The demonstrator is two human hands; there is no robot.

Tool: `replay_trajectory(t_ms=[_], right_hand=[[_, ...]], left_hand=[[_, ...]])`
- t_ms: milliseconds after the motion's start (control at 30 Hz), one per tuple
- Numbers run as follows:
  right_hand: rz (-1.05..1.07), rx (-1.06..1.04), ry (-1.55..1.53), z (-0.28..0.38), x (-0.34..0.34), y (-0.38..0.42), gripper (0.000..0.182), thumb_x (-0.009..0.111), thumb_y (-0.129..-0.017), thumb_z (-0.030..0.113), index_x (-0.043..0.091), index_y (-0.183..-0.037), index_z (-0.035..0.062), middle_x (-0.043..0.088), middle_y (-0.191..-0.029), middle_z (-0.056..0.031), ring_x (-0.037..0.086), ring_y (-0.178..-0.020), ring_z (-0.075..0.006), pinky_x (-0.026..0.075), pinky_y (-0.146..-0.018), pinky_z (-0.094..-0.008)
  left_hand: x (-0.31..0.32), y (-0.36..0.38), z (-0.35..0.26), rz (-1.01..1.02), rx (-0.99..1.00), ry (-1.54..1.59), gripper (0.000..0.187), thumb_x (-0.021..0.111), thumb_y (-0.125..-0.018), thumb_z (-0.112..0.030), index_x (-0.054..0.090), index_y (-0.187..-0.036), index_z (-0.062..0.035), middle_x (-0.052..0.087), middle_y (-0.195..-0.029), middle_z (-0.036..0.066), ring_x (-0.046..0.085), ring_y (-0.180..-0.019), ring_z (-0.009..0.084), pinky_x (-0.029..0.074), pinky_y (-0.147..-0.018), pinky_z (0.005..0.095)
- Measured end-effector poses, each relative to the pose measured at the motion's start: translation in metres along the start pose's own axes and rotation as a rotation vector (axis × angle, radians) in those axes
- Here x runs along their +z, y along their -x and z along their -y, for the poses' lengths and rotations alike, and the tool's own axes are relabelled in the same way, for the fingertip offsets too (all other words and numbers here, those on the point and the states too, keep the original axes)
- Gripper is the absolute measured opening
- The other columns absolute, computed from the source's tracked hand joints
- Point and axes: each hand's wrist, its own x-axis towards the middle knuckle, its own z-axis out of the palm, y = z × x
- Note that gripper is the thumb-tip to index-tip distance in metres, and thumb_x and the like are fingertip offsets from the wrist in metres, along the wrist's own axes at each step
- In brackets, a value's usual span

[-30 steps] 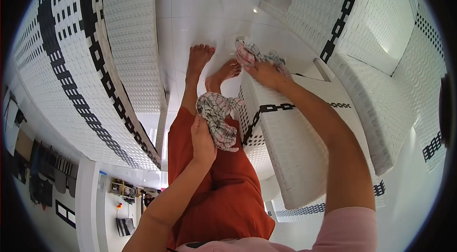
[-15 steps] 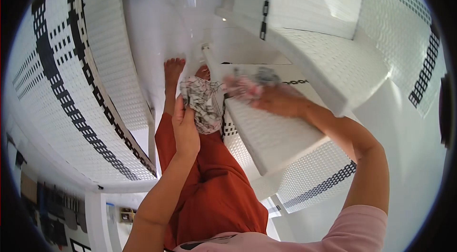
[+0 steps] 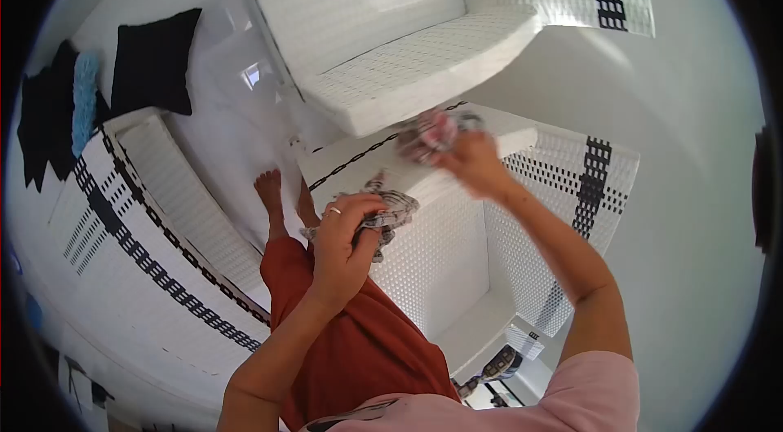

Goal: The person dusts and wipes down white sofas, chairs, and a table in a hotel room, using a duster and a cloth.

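Observation:
My left hand (image 3: 344,248), with a ring on one finger, is closed round a crumpled grey-and-white patterned cloth (image 3: 395,212). It is above the near edge of a white woven seat piece. My right hand (image 3: 475,163) grips a second crumpled cloth (image 3: 431,137), grey and pink and blurred by motion. That cloth lies against the top of the white woven armrest (image 3: 359,164), which has a black chain-like strip along it.
A white woven chair (image 3: 400,65) stands at the top. Another long white woven seat (image 3: 183,179) with black patterns is at the left. Black cushions (image 3: 155,61) and a fluffy blue item (image 3: 84,101) lie at the upper left. My bare feet are on the shiny floor.
The view has turned and shifted, bringing the black cushions into sight. My left hand has moved closer to the woven furniture with its cloth. My right hand still holds its cloth, farther along the surface.

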Motion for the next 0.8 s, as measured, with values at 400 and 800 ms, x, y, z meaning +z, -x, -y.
replay_trajectory(t_ms=[400,800], right_hand=[[-0.619,0.165,-0.123,-0.167,0.038,-0.021,0.037,0.051,-0.09,0.034,0.071,-0.096,0.004,0.063,-0.096,-0.019,0.056,-0.096,-0.0374,0.035,-0.098,-0.0535],[-1.1,0.171,-0.008,-0.167,-0.122,0.171,0.017,0.057,-0.086,0.011,0.066,-0.098,0.0028,0.062,-0.097,-0.0135,0.059,-0.09,-0.0333,0.045,-0.086,-0.0447]], left_hand=[[0.028,-0.012,0.01,-0.062,0.228,-0.695,0.024,0.057,-0.076,-0.004,0.056,-0.1,-0.0002,0.059,-0.098,0.017,0.056,-0.092,0.0382,0.046,-0.085,0.046],[0.034,-0.009,0.006,-0.065,0.158,-0.782,0.022,0.055,-0.079,-0.006,0.055,-0.1,0.0006,0.058,-0.097,0.019,0.055,-0.092,0.0412,0.046,-0.086,0.0472]])
